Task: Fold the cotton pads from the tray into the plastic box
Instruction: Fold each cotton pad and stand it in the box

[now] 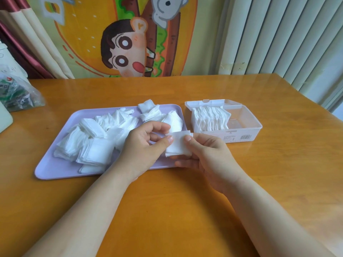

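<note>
- A person's left hand (146, 145) and right hand (206, 154) meet above the near right corner of a pale lilac rectangular plastic tray (55, 171). Together they hold one white square cotton pad (179, 146).
- The left hand's thumb presses on the pad's left edge and its fingers curl behind the pad, a narrow pinch.
- The right hand's thumb lies on the pad's upper right edge. Its fingers curl beneath and behind the pad, so this hand pinches it too.
- The held pad is in the air over the tray's near right edge, apart from the box. Its upper edge appears turned over.
- A loose heap of white cotton pads (96, 138) covers much of the tray, thickest at the left and middle. A few pads lie at the far rim.
- A clear rectangular plastic box (258, 127) stands just beside the tray on its right. Its hinged lid is open and tilted back on the far side.
- A row of folded white pads (209, 118) stands on edge in the left part of the box.
- Tray and box rest on a glossy orange-brown wooden table (167, 210).
- A crumpled clear plastic bag (18, 95) with dark green contents lies at the table's far left edge.
- Behind the table hang a bright cartoon-print cloth (120, 38) and, to the right, a white vertical slatted blind (278, 34).
</note>
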A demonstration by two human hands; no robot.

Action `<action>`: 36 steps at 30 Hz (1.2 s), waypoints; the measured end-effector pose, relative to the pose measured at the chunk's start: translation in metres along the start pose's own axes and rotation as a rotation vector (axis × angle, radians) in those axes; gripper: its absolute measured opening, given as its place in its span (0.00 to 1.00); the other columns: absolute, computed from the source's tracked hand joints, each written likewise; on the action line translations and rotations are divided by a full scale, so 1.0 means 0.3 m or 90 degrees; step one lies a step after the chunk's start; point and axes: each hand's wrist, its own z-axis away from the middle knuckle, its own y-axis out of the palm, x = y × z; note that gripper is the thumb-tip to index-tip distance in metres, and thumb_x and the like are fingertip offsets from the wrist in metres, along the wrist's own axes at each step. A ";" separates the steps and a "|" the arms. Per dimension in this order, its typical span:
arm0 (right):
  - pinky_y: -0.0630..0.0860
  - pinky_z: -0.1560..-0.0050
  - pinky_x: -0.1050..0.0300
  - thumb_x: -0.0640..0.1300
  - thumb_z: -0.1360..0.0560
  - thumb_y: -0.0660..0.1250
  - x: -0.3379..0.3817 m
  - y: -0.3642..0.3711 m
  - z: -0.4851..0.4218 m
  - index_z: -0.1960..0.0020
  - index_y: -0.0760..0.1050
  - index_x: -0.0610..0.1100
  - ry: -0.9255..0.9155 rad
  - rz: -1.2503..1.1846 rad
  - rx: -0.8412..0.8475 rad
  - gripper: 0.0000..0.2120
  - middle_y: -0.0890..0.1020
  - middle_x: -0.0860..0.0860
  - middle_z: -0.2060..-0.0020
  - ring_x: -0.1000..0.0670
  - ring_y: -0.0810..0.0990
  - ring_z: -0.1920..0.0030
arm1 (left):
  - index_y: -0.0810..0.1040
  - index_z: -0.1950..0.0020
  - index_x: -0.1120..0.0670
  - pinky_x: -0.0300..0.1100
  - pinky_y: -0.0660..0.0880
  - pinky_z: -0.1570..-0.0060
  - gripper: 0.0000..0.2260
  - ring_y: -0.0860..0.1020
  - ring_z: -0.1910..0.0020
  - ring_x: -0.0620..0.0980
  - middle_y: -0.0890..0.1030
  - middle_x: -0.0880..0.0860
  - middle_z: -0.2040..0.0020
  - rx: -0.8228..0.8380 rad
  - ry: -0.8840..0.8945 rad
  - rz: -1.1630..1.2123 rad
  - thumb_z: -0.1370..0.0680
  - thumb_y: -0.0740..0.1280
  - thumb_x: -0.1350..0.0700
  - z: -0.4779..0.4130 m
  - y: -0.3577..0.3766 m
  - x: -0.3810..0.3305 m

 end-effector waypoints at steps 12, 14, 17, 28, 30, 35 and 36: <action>0.86 0.59 0.52 0.46 0.13 0.63 0.016 0.002 0.009 0.41 0.82 0.38 -0.003 0.010 -0.027 0.13 0.89 0.39 0.50 0.40 0.89 0.51 | 0.88 0.49 0.47 0.33 0.71 0.64 0.13 0.77 0.60 0.47 0.80 0.47 0.48 0.094 0.116 -0.109 0.29 0.79 0.62 0.016 -0.021 0.006; 0.86 0.59 0.51 0.46 0.13 0.63 0.015 0.000 0.009 0.41 0.82 0.38 -0.004 0.017 -0.028 0.13 0.89 0.39 0.50 0.40 0.89 0.50 | 0.88 0.49 0.47 0.33 0.71 0.64 0.14 0.77 0.61 0.47 0.80 0.47 0.48 0.091 0.117 -0.107 0.28 0.79 0.65 0.017 -0.021 0.004; 0.85 0.59 0.51 0.46 0.13 0.63 0.014 0.000 0.007 0.40 0.82 0.38 -0.005 0.018 -0.029 0.14 0.89 0.39 0.50 0.41 0.89 0.51 | 0.89 0.50 0.46 0.35 0.73 0.61 0.10 0.77 0.60 0.48 0.80 0.47 0.49 0.094 0.119 -0.102 0.28 0.78 0.59 0.016 -0.019 0.005; 0.86 0.58 0.51 0.46 0.14 0.64 0.015 0.002 0.007 0.40 0.83 0.38 0.000 0.013 -0.017 0.13 0.88 0.39 0.49 0.39 0.88 0.50 | 0.89 0.52 0.47 0.38 0.76 0.54 0.06 0.81 0.55 0.51 0.82 0.46 0.50 0.058 0.114 -0.099 0.25 0.76 0.57 0.013 -0.011 0.015; 0.85 0.59 0.50 0.47 0.15 0.66 0.019 0.002 0.008 0.43 0.84 0.40 0.004 0.006 -0.004 0.12 0.88 0.41 0.51 0.39 0.88 0.50 | 0.88 0.52 0.47 0.37 0.75 0.55 0.06 0.80 0.57 0.50 0.83 0.46 0.51 0.042 0.126 -0.115 0.23 0.75 0.58 0.012 -0.007 0.022; 0.84 0.57 0.50 0.38 0.23 0.75 0.015 -0.006 0.008 0.38 0.83 0.39 -0.014 0.044 0.039 0.14 0.88 0.40 0.47 0.40 0.88 0.49 | 0.85 0.51 0.46 0.47 0.78 0.55 0.05 0.80 0.56 0.57 0.85 0.46 0.55 0.045 0.078 -0.090 0.19 0.72 0.57 0.011 0.002 0.014; 0.84 0.58 0.51 0.36 0.23 0.75 0.012 -0.005 0.006 0.37 0.83 0.39 -0.019 0.047 0.034 0.14 0.88 0.39 0.48 0.39 0.88 0.49 | 0.85 0.51 0.46 0.52 0.80 0.52 0.04 0.81 0.55 0.59 0.86 0.48 0.55 0.050 0.072 -0.071 0.20 0.71 0.54 0.011 0.001 0.014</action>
